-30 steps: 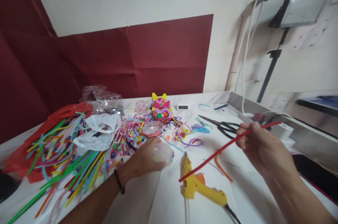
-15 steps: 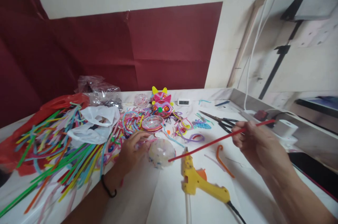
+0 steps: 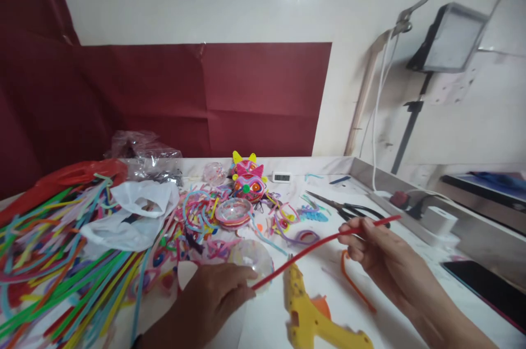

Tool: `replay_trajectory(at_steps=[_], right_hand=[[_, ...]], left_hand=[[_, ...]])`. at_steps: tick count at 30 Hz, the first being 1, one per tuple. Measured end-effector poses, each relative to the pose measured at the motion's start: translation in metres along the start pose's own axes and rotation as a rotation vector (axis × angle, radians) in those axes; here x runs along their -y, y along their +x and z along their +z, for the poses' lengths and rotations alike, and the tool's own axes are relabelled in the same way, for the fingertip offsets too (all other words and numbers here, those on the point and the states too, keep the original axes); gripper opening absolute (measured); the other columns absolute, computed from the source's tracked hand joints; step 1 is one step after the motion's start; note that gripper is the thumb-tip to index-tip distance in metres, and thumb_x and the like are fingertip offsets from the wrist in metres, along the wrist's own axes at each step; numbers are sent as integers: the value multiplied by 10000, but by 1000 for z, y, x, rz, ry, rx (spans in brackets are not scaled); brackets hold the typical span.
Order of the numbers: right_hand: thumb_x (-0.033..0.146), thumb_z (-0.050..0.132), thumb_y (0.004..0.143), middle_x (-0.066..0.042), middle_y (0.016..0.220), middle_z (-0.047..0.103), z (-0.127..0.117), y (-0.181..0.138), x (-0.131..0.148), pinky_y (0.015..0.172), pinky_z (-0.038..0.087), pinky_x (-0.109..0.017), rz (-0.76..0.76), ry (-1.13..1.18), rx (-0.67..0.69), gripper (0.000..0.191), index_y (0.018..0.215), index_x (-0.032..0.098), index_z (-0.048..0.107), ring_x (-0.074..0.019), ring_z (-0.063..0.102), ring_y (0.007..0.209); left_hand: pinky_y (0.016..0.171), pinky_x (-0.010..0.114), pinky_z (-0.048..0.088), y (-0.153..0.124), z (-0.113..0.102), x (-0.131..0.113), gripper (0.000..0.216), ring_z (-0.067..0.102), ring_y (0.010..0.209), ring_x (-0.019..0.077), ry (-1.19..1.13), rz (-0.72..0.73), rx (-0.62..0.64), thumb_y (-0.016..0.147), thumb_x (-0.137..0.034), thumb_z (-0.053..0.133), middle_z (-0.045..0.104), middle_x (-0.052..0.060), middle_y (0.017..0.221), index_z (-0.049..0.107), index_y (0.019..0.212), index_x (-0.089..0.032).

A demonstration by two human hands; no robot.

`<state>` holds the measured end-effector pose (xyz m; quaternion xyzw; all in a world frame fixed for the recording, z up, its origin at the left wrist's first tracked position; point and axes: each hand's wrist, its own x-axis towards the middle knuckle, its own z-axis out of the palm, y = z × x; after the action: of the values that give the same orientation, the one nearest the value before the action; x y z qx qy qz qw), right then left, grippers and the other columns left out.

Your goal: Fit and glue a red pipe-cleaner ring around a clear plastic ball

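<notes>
My right hand pinches a long red pipe cleaner that slants down to the left, its lower tip reaching my left hand. My left hand lies low on the white table, fingers curled by the tip and beside a clear plastic dome. Whether its fingers grip the tip is unclear. A yellow glue gun lies just right of my left hand, below the pipe cleaner.
A big heap of coloured pipe cleaners covers the left. A pink cat-like craft figure, a clear bowl, black scissors, an orange pipe cleaner piece and a white bag lie around. A raised ledge borders the right.
My left hand left the clear dome and drew back toward me, now meeting the pipe cleaner's lower tip. My right hand lowered with the red pipe cleaner. The camera tilted.
</notes>
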<state>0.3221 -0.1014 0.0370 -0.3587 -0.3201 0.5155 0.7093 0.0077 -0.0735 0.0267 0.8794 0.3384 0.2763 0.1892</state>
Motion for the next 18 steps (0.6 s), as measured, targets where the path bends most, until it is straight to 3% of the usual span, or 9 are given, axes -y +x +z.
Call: replay_trajectory(at_steps=[6, 10, 12, 15, 18], right_hand=[[315, 818, 702, -58, 832, 752, 4, -5, -4, 549, 567, -171, 22, 56, 37, 191, 779, 157, 743, -174, 718, 738], [305, 832, 685, -74, 818, 752, 3, -5, -2, 501, 551, -159, 34, 49, 55, 212, 781, 137, 745, -173, 714, 714], [285, 852, 656, -60, 794, 751, 1, -3, 0, 491, 550, -153, 27, 50, 24, 217, 774, 138, 745, -156, 705, 674], [275, 861, 642, -44, 777, 749, 0, -3, 1, 484, 555, -150, 20, 50, 2, 213, 759, 141, 744, -119, 677, 592], [280, 858, 649, -51, 792, 751, 3, -5, 0, 497, 558, -146, 29, 49, 52, 207, 766, 150, 747, -127, 687, 623]], left_hand=[[746, 229, 492, 4, -5, 3, 215, 681, 850, 172, -99, -117, 32, 862, -336, 579, 761, -7, 942, 709, 1027, -292], [672, 233, 448, 12, -15, 8, 301, 635, 725, 156, -92, -64, -25, 906, -337, 493, 698, 7, 739, 692, 715, -218], [593, 228, 420, 14, -18, 13, 328, 577, 604, 132, -151, -113, -82, 900, -370, 496, 607, -13, 622, 644, 664, -198], [481, 216, 358, 14, -17, 21, 314, 479, 469, 103, -308, -213, -62, 913, -436, 457, 487, -61, 526, 645, 841, -194], [476, 217, 367, 13, -11, 23, 383, 502, 470, 109, -378, -245, 12, 916, -475, 434, 511, -64, 543, 616, 1094, -188]])
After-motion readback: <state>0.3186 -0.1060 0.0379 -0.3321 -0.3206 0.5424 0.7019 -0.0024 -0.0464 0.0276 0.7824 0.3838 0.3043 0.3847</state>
